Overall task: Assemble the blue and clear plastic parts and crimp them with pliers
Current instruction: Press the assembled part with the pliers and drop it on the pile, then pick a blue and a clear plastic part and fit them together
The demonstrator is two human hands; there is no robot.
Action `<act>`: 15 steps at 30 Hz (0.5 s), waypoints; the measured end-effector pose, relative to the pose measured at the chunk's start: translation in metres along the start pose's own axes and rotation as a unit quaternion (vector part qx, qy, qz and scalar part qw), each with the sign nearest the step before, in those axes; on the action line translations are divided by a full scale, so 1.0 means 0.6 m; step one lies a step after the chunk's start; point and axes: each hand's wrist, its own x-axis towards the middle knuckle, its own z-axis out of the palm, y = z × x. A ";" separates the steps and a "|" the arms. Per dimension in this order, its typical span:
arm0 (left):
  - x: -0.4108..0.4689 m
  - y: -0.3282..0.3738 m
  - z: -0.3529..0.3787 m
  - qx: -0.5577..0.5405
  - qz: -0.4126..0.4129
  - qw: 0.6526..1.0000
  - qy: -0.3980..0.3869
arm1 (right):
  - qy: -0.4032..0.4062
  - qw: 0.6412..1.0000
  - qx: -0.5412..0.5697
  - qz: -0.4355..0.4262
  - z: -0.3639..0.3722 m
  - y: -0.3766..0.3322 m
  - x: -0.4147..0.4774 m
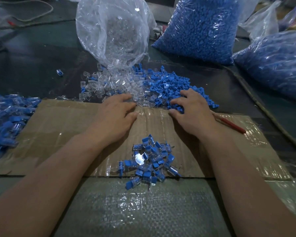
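The left hand (pixel 114 115) lies palm down at the far edge of the cardboard sheet (pixel 67 127). Its fingers are loosely straight and their tips reach the near fringe of the loose clear plastic parts (pixel 113 82). Its thumb rests apart on the cardboard with nothing pinched against it. The right hand (pixel 193 108) is just beside it, palm down, with its fingers bent and their tips sunk into the heap of blue plastic parts (pixel 171 82). Its thumb touches the cardboard at the edge of that heap, and whether the fingers hold a piece cannot be made out. The two heaps run into each other between the hands. Nearer the person, between the forearms, a small pile of joined blue-and-clear pieces (pixel 150 161) straddles the cardboard's near edge and a woven sack (pixel 135 211). The pliers (pixel 232 124) lie on the cardboard just beyond the right wrist. Only a red handle shows, and the head is hidden behind the hand. The clear parts spill from an open transparent bag (pixel 113 28), whose contents are hard to tell from the glare on the film. A full bag of blue parts (pixel 200 26) stands beside it, and another blue-filled bag (pixel 277 62) is cut off at the right. A larger heap of joined pieces (pixel 5 120) runs off the left edge.
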 end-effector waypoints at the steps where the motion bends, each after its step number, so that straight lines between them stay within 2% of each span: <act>1: 0.000 0.001 -0.002 -0.010 0.007 1.000 0.020 | 0.000 1.000 0.005 -0.002 0.001 0.000 0.002; 5: -0.003 0.004 -0.007 -0.027 0.021 0.996 0.085 | 0.032 0.999 0.019 -0.013 0.000 0.001 0.004; 12: -0.008 0.008 -0.010 -0.124 -0.025 0.984 0.128 | 0.047 0.998 0.031 -0.009 0.001 0.005 0.005; 15: -0.008 0.011 -0.010 -0.166 -0.018 0.977 0.133 | 0.110 0.990 0.083 -0.036 -0.002 0.001 0.002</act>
